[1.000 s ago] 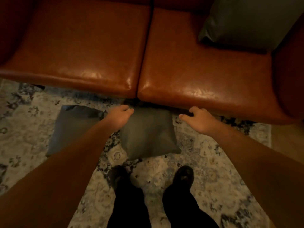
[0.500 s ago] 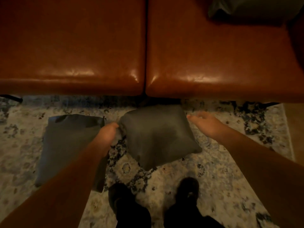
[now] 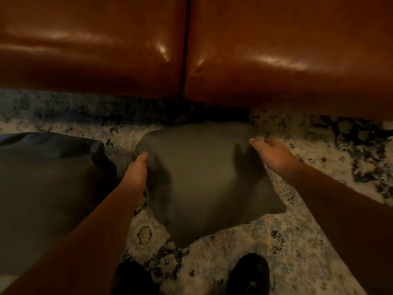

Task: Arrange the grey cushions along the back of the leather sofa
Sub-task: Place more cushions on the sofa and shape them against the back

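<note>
Your left hand (image 3: 136,173) is at the left edge of the middle grey cushion (image 3: 204,177), thumb on top near its upper left corner and the fingers tucked down the side out of sight, so you seem to have that edge pinched, though how far the fingers curl under cannot be told. Your right hand (image 3: 274,154) is at the cushion's upper right corner with the fingers held out fairly straight and loose; motion blur makes it impossible to tell whether they touch the fabric or hang just above it, and they grip nothing you can see. The cushion lies flat on the patterned rug (image 3: 308,241), turned so one corner points toward your shoes (image 3: 251,273), with its far edge in the shadow just below the front of the leather sofa (image 3: 276,50), in line with the seam between the two seat pads. A second grey cushion (image 3: 46,184) lies on the rug to your left, just beside the first, its near right corner partly hidden behind your left forearm. Both cushions are on the floor, none on the visible part of the seat.
</note>
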`<action>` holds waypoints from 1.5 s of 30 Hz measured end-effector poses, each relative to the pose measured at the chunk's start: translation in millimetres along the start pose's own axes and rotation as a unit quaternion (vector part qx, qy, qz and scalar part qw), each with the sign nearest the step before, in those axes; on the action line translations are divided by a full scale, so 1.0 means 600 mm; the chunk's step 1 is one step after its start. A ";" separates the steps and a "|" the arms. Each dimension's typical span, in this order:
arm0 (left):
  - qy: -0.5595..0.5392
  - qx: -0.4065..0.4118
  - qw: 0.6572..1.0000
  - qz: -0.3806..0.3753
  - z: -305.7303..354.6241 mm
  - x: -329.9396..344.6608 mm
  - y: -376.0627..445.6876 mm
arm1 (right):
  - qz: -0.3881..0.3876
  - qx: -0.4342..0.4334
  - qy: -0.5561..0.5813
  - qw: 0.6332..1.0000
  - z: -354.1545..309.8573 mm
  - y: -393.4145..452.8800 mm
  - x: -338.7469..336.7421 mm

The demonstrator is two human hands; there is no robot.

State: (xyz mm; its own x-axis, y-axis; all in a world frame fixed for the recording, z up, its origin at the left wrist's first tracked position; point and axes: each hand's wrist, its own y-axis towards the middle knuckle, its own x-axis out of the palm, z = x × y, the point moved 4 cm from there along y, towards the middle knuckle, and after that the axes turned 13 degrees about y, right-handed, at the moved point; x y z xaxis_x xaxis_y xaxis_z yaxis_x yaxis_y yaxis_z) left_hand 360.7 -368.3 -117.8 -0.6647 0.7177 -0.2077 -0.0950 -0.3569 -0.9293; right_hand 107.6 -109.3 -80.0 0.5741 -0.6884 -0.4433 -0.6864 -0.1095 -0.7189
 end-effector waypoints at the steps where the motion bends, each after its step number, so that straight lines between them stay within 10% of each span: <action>1: -0.011 -0.004 1.000 -0.001 -0.006 0.004 0.006 | 0.006 -0.001 0.003 1.000 0.004 0.009 0.004; 25: -0.090 -0.030 0.995 -0.017 -0.077 0.036 0.034 | -0.025 0.065 0.138 0.988 0.058 0.001 0.059; 45: 0.001 0.010 1.000 -0.002 0.020 -0.191 -0.307 | -0.071 0.111 0.199 0.971 -0.083 -0.403 0.005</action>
State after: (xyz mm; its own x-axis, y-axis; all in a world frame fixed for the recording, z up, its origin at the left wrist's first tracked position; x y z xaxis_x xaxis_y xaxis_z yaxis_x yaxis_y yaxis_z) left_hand 445.7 -391.9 80.6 -0.6633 0.7201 -0.2038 -0.1124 -0.3650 -0.9242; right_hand 253.2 -120.6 119.1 0.4082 -0.9047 -0.1215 -0.4751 -0.0969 -0.8746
